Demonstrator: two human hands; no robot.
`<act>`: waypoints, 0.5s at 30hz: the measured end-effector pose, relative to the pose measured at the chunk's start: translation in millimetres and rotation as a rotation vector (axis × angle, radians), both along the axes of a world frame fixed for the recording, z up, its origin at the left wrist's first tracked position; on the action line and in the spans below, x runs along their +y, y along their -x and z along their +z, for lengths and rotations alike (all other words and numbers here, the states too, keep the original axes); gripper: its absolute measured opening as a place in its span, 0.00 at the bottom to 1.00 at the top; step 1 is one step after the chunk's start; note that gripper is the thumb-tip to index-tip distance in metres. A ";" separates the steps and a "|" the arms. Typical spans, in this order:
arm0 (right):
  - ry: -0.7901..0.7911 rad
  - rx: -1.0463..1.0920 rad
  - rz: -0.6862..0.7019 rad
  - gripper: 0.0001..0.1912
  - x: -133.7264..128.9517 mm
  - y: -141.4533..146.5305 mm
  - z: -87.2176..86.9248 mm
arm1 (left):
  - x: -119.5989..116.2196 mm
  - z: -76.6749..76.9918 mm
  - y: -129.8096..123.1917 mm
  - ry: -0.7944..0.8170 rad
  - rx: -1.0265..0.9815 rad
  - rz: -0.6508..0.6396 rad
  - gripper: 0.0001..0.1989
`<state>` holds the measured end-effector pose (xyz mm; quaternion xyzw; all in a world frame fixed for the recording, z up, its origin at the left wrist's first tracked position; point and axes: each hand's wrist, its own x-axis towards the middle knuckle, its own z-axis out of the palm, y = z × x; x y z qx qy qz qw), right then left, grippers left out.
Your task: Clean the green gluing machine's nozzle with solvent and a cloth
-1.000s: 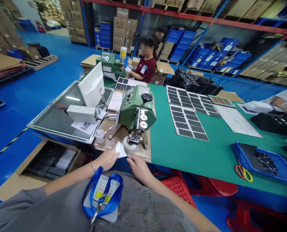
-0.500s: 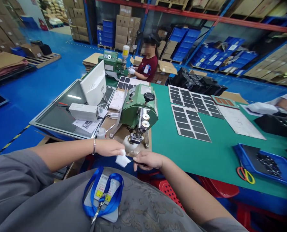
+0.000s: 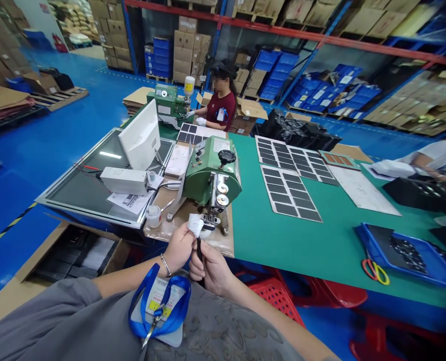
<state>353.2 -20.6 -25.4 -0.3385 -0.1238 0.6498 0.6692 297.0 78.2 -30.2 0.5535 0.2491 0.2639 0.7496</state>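
Black strip (image 3: 199, 249) has tipped up, so white cloth (image 3: 195, 224) may reach it; left hand (image 3: 181, 245) fingers pinch cloth, right hand (image 3: 212, 265) fingers hold strip.

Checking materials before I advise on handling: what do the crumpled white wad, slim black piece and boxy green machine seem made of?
Crumpled white wad in the left hand: cloth or tissue, matte, judging by soft folds. Slim black piece in the right hand: dark, perhaps leather or plastic; too small to tell. Boxy green machine: probably painted metal, semi-gloss, given its smooth, reflective casing.
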 end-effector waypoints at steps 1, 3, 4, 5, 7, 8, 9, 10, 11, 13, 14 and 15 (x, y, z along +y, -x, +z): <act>0.005 -0.036 -0.060 0.14 0.3 2.8 -1.0 | -1.8 -2.3 0.8 0.034 0.011 0.024 0.09; 0.006 -0.093 -0.147 0.14 0.7 6.8 -4.0 | -6.7 -7.8 2.6 0.164 0.000 0.034 0.08; 0.005 -0.116 -0.175 0.14 0.6 8.0 -5.6 | -9.4 -10.5 3.7 0.248 -0.024 0.004 0.08; 0.006 -0.137 -0.197 0.12 0.2 8.5 -7.1 | -12.0 -13.0 4.9 0.325 -0.053 -0.040 0.09; 0.017 -0.182 -0.238 0.18 -1.3 7.9 -9.1 | -15.4 -17.2 7.3 0.420 -0.107 -0.118 0.10; 0.026 -0.209 -0.257 0.23 -2.5 6.8 -9.7 | -16.1 -18.9 8.5 0.429 -0.123 -0.140 0.10; 0.032 -0.236 -0.273 0.29 -3.9 5.5 -10.3 | -16.2 -20.7 9.8 0.420 -0.129 -0.153 0.10; 0.037 -0.262 -0.280 0.32 -5.4 3.9 -10.9 | -15.7 -22.5 11.0 0.406 -0.132 -0.166 0.11; 0.038 -0.285 -0.281 0.35 -7.0 2.5 -11.6 | -15.1 -24.4 12.3 0.394 -0.138 -0.194 0.11; 0.036 -0.320 -0.269 0.38 -9.6 0.3 -13.2 | -13.8 -27.8 14.9 0.393 -0.171 -0.273 0.12; 0.033 -0.332 -0.259 0.39 -10.7 -0.3 -13.9 | -13.3 -29.2 16.1 0.398 -0.193 -0.307 0.13; 0.031 -0.342 -0.252 0.39 -11.5 -0.5 -14.3 | -13.0 -30.1 17.1 0.400 -0.211 -0.333 0.15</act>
